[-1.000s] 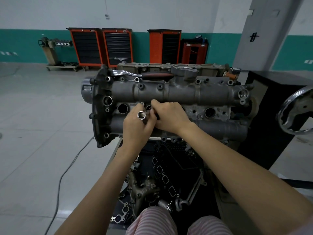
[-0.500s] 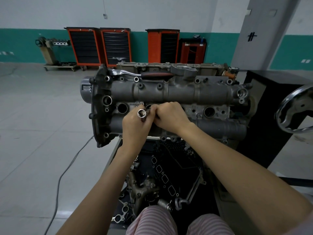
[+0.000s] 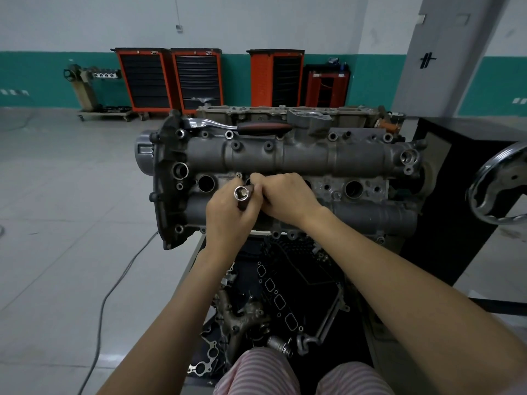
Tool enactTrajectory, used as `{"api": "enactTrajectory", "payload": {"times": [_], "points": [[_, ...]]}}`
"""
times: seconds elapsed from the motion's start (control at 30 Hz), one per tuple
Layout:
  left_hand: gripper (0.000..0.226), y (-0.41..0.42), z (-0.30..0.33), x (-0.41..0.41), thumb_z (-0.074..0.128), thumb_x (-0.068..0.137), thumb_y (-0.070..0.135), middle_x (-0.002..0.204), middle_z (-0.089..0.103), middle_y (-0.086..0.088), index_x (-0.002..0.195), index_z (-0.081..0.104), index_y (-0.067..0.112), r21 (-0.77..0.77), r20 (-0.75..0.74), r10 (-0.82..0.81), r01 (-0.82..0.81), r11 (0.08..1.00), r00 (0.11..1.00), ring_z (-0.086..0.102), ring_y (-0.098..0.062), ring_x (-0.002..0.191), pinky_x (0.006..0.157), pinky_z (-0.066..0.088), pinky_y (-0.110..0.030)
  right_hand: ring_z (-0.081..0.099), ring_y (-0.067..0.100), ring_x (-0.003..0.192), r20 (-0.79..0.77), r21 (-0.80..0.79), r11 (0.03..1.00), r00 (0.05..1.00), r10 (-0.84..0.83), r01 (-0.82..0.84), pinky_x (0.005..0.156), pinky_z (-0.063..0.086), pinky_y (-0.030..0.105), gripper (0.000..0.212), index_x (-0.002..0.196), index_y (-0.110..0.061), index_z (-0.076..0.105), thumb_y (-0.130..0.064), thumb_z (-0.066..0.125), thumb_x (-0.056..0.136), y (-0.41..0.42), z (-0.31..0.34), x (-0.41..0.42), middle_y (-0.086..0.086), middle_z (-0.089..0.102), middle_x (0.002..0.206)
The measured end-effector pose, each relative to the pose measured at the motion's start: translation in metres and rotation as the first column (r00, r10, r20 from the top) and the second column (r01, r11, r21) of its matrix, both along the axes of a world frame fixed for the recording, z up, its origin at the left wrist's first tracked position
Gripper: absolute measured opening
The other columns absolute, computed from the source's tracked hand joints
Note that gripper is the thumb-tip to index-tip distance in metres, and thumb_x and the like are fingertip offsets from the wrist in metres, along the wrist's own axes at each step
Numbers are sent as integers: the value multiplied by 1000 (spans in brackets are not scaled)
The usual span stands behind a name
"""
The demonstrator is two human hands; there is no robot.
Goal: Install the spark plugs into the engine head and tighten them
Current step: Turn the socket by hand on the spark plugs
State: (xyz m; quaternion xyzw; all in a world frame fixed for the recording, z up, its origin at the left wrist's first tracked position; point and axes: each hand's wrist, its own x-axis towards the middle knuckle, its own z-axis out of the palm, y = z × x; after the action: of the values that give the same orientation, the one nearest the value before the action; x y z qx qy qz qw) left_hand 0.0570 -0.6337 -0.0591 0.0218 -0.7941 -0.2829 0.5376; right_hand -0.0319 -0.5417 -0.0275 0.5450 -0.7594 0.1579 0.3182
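At the second plug hole: a socket (image 3: 241, 193) is gripped by the left hand (image 3: 231, 215).
The right hand (image 3: 285, 198) is curled beside it, its contents hidden; cross-threading in the engine head (image 3: 308, 158) is risked by tilt.

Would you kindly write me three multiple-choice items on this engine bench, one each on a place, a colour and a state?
1. Where does the ratchet wrench lie?
A. on the floor
B. on top of the engine head
C. in a tool cabinet

2. What colour are the frames of the tool cabinets at the wall?
A. orange-red
B. yellow
C. blue

3. What is the left hand doing?
A. hanging idle
B. lying flat on the head
C. holding a socket

Answers: 1 B, its handle rests along the head's far edge; 2 A, orange-red borders surround the dark drawers; 3 C, the fingers curl round the socket, its open end facing the camera, beside the right hand.
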Motion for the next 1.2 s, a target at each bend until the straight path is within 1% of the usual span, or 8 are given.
{"api": "enactTrajectory", "payload": {"times": [0.17,0.37,0.6,0.73,0.83,0.97,1.07,1.2], "points": [[42,1,4,-2,50,87,37,49,40,-6,56,36,11,16,11,24,-24,1000,1000,41,-25,46,47,34,-38,53,30,37,-35,-67,998,999,-6,4,42,26,22,19,67,-6,56,-9,74,65,0,1,2,10,57,47],[29,1,2,3,51,89,24,59,42,-5,67,40,8,44,42,-25,23,999,999,41,-23,53,50,32,-33,59,33,56,31,11,999,999,-41,41,48,21,26,20,87,-8,48,-27,54,83,-2,-2,-2,8,63,65],[42,0,2,3,44,84,39,59,46,-13,66,44,0,54,56,-34,31,998,998,44,-28,55,51,35,-40,59,35,54,0,26,999,1000,-27,27,47,27,28,12,82,-4,56,-12,61,76,-1,-1,-1,13,63,62],[44,2,6,2,55,86,35,51,40,-10,57,36,8,42,40,5,-7,999,999,40,-27,49,48,34,-42,61,34,57,-28,37,997,997,-73,74,49,29,28,11,82,-6,62,-17,60,78,0,-1,-1,13,65,63],[41,3,7,2,60,86,23,50,36,-1,56,34,14,28,22,2,-2,1000,1000,37,-22,47,47,33,-38,60,32,52,-37,-2,997,997,-73,73,47,28,26,10,77,-7,62,-17,61,78,0,-3,-2,12,63,58],[36,2,5,3,51,89,25,53,40,-5,59,41,8,9,23,-18,18,1000,1000,41,-26,49,47,34,-40,60,33,55,27,-4,998,998,-62,62,47,25,26,15,83,-7,52,-22,55,83,-3,-4,-2,10,64,64],[28,1,3,2,52,87,20,57,40,-3,64,40,10,30,35,-23,22,999,999,40,-24,51,49,31,-31,58,32,54,39,-1,999,998,-49,49,47,23,26,20,88,-8,45,-25,51,82,-4,-3,-3,8,63,67],[26,0,1,1,51,85,25,60,42,-4,69,39,8,58,68,-12,8,998,998,42,-24,54,51,28,-27,59,34,56,14,-3,1000,1000,-27,27,47,23,27,16,86,-6,50,-21,53,83,-2,-2,-1,10,63,65]]}}
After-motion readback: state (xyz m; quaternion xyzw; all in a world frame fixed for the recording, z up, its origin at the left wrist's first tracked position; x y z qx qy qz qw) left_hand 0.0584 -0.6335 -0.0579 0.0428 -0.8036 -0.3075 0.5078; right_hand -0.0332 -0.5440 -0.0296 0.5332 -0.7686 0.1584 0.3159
